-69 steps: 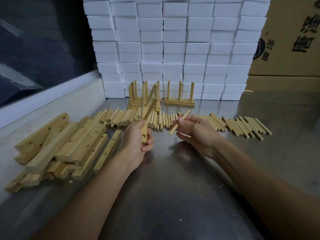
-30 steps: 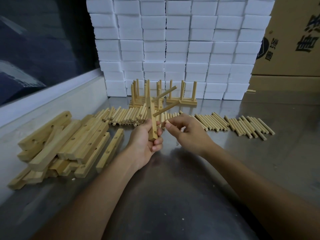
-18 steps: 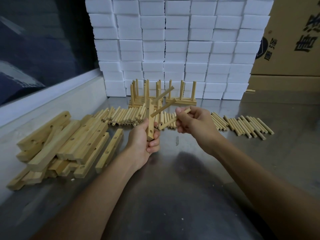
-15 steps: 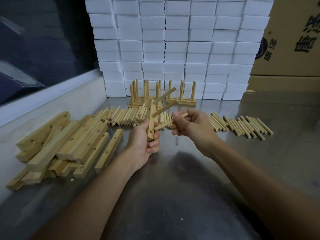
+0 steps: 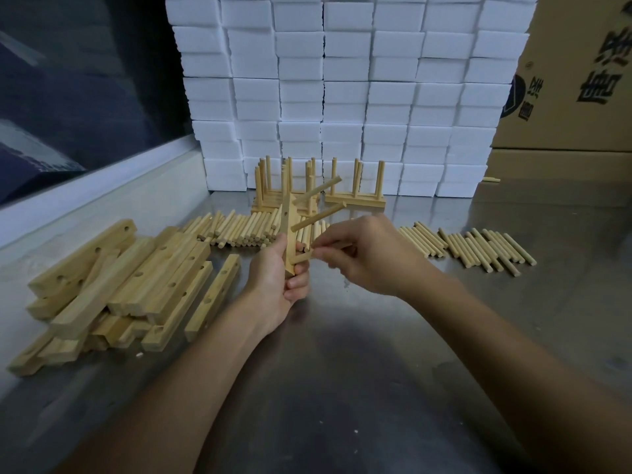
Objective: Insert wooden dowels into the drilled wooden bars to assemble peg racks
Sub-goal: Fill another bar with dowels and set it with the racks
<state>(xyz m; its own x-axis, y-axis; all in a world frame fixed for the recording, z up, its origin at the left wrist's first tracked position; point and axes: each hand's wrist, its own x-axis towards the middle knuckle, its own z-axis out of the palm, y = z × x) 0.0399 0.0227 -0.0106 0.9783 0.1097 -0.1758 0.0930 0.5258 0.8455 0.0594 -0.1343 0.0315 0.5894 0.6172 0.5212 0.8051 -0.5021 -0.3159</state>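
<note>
Your left hand [image 5: 273, 282] is clenched around the lower end of a drilled bar [image 5: 289, 234], thumb on the near face and fingers curled behind, so that the bar stands nearly upright above the fist with its drilled face turned toward your other hand. Your right hand [image 5: 369, 254] pinches a third dowel [image 5: 302, 257] between thumb and fingertips [image 5: 319, 249]; its free end meets the bar just above your left-hand fingers, at the lowest hole. Whether it is already seated cannot be told.

Higher up the bar from this grip, two seated dowels [image 5: 318, 217] project up and to the right. They show why the bar is held low: the fist braces the wood directly behind the hole being filled, and the upper pegs stay clear of both hands. The short pinch, close to the dowel's tip, probably keeps it in line with the hole as you push.

Stock is laid within reach of each hand. Just beyond the grip lies a row of loose dowels [image 5: 239, 227], continuing to the right of your right hand [image 5: 478, 246]. To the left of your left hand sits the pile of undrilled-side-up and drilled bars [image 5: 136, 278]. Farther beyond, against the stacked white blocks [image 5: 342, 97], stand finished peg racks [image 5: 355, 196], pegs upward, on the metal table [image 5: 342, 388].
</note>
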